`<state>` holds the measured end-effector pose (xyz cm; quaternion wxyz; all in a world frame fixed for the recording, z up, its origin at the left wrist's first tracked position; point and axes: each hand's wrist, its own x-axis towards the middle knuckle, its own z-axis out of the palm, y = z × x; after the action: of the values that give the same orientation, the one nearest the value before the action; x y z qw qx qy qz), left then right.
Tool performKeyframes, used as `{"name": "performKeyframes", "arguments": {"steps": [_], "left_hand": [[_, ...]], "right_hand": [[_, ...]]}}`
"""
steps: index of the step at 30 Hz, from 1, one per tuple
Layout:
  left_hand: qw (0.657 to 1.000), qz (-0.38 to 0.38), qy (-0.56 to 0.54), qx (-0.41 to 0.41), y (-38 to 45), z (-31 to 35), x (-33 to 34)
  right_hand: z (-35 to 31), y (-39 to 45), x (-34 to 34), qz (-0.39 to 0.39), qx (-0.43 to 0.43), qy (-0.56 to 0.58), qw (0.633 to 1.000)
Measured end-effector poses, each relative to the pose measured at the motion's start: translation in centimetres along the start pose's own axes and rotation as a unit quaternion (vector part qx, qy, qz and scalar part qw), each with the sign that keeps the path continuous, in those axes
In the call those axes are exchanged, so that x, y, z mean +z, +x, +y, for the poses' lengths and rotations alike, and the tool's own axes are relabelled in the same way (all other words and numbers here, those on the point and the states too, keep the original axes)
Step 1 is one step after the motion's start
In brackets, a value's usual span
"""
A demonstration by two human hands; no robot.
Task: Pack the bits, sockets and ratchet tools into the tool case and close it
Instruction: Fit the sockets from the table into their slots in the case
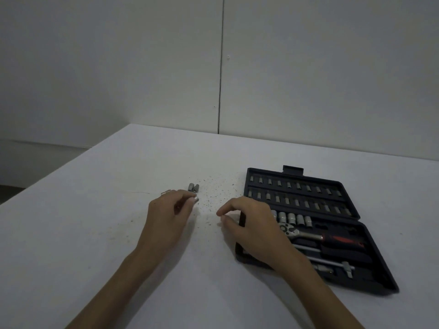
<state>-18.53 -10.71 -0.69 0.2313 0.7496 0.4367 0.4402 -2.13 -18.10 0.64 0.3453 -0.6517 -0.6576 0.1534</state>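
Observation:
A black tool case (370, 276) lies open on the white table at the right. Its far half holds two rows of bits (297, 193). Its near half holds a row of sockets (294, 219), a ratchet (288, 229) and a red-handled driver (342, 239). My left hand (166, 217) pinches a small silver socket (195, 199) at its fingertips. Two loose sockets (193, 187) stand just beyond it, and another small metal piece (165, 192) lies to their left. My right hand (249, 224) rests with curled fingers over the case's left edge; it appears to hold nothing.
Small dark specks (213, 193) are scattered on the table (95, 233) between the loose sockets and the case. A white wall stands behind the table's far edge. The table's left edge runs diagonally at the left.

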Motion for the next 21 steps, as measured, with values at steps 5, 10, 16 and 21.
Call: {"name": "performKeyframes", "arguments": {"steps": [5,10,16,21], "left_hand": [[0.994,-0.075,-0.081,0.012,0.4,2.2,2.1],[0.984,-0.119,-0.126,0.039,1.1,4.2,5.1],[0.975,-0.157,-0.143,0.067,1.2,6.4,8.4],[0.971,-0.170,-0.142,0.095,1.0,7.0,9.7]], "right_hand": [[1.1,-0.6,-2.2,0.029,0.027,0.066,0.997],[2.5,-1.6,-4.7,0.046,0.054,0.126,0.990],[4.0,-2.6,-6.7,0.066,0.074,0.142,0.985],[5.2,-3.2,-7.2,0.098,0.086,0.150,0.980]]}}
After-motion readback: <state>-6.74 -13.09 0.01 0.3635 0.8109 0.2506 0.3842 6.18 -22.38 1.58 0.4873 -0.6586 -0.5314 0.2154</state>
